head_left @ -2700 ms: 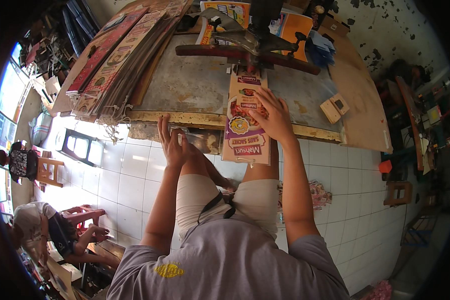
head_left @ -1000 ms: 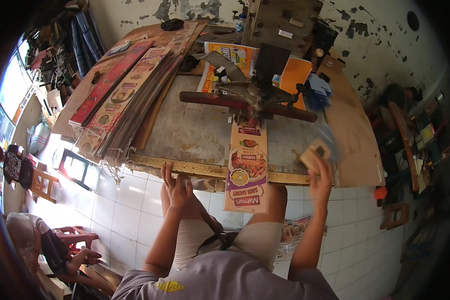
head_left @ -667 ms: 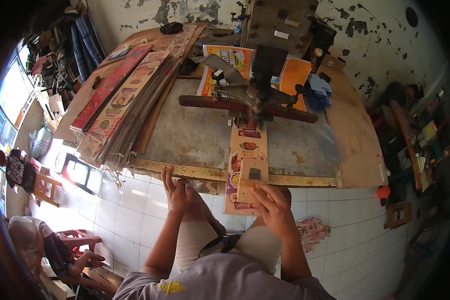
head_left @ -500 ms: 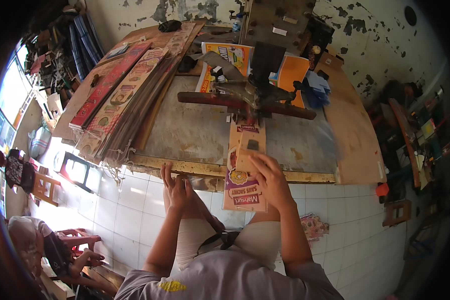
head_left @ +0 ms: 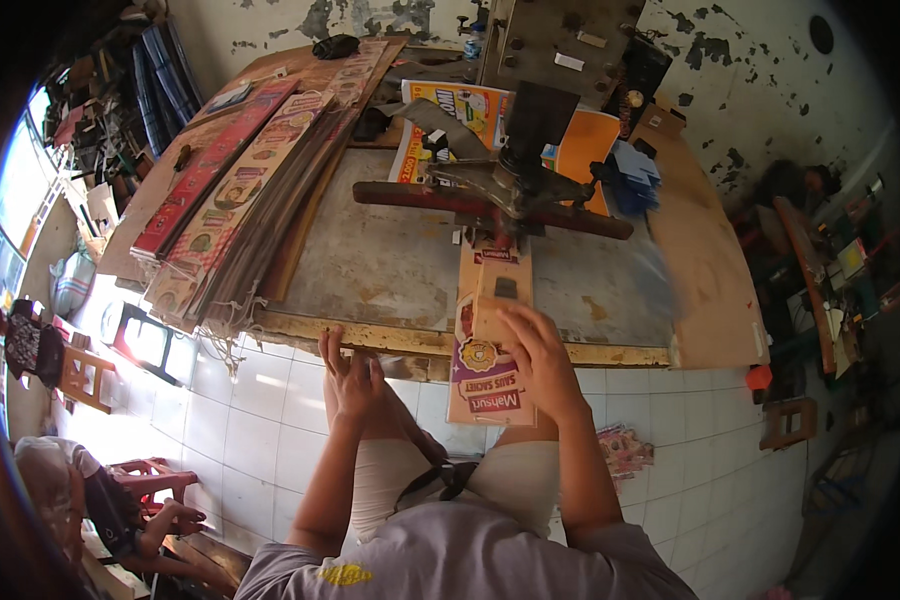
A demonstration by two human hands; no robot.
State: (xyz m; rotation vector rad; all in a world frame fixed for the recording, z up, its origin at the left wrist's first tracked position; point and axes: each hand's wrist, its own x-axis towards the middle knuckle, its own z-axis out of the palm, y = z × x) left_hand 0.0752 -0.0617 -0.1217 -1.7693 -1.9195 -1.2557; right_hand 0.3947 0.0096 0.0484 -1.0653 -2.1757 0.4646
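A long tan and purple printed strip [head_left: 490,375] runs from under the dark metal press head [head_left: 510,185] toward me, its near end jutting past the table's front edge above my lap. My right hand [head_left: 542,360] lies on the strip's right side, fingers stretched over the top; the thumb is hidden. A smaller tan piece with a dark patch [head_left: 498,295] lies on the strip by my fingertips. At the front edge of the table, left of the strip, my left hand [head_left: 355,382] has its fingers extended and apart, holding nothing.
Bundled printed strips [head_left: 225,200] cover the table's left side. Behind the press arms lie colourful printed sheets [head_left: 580,165], with blue pieces [head_left: 635,175] at their right. Printed scraps [head_left: 625,450] lie on the tiled floor. People sit at the far left, near stools [head_left: 88,378].
Both hands and the strip stay almost where they were. The view has shifted very slightly.
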